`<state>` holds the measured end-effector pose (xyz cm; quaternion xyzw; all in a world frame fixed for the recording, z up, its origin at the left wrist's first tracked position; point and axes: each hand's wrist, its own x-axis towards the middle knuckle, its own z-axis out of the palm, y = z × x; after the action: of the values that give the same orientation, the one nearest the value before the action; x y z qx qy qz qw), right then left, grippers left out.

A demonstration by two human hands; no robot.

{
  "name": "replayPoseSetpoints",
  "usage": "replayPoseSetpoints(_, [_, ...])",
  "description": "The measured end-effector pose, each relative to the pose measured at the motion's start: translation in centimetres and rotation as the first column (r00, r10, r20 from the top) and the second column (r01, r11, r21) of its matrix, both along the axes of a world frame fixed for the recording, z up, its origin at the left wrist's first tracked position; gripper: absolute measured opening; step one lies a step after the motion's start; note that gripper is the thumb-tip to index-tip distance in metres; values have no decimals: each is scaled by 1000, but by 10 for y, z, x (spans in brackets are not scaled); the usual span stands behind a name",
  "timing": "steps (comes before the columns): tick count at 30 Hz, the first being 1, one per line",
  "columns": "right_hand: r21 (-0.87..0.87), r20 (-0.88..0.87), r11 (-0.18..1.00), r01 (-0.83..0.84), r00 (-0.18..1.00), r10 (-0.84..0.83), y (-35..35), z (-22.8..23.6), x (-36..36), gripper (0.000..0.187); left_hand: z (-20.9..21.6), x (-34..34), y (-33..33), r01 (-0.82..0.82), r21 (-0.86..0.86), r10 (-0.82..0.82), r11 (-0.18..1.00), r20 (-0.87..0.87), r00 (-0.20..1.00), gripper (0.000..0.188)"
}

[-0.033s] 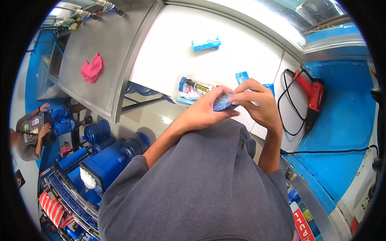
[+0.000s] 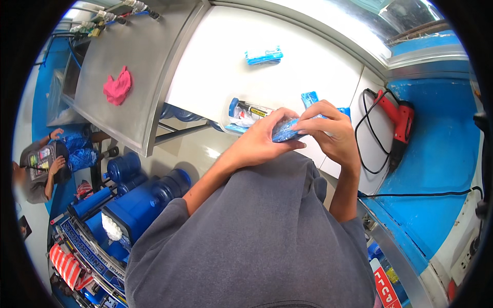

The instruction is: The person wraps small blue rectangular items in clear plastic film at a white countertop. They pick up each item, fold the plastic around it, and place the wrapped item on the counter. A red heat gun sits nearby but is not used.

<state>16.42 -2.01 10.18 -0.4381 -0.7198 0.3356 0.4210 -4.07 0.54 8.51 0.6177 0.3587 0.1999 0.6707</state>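
Observation:
A bundle of thin, shiny blue plastic film [image 2: 285, 134] lies in my left hand [image 2: 260, 139], the thumb on its upper side and the fingers curled below. My right hand [image 2: 328, 134] pinches the right-hand edge of the film between thumb and fingertips. Just beyond the left hand is a clear plastic container [image 2: 226, 121] holding a black marker [image 2: 254, 109] and a blue-capped item. Strips of blue film [image 2: 309, 98] lie on the white table behind the right hand. Farther back sits a flat stack of blue-and-clear film sleeves [image 2: 264, 55].
A red heat gun [image 2: 402, 123] with a black cord rests at the right. The steel counter [image 2: 149, 56] at left carries a pink cloth [image 2: 118, 87]. Blue water jugs [image 2: 172, 186] stand on the floor at lower left. Another person [image 2: 41, 169] sits at far left.
My right fingertips have shifted slightly, and a little more blue film shows between them. All else stays in place.

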Motion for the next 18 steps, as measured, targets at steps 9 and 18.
replayPoseSetpoints(9, [90,21,996,3,1000,-5,-2,8,18,23,16,-8,3,65,-27,-65,998,-9,998,61])
replayPoseSetpoints(18, [-91,-58,996,17,998,-22,2,7,6,21,10,-9,8,193,-274,-147,942,181,972,60])
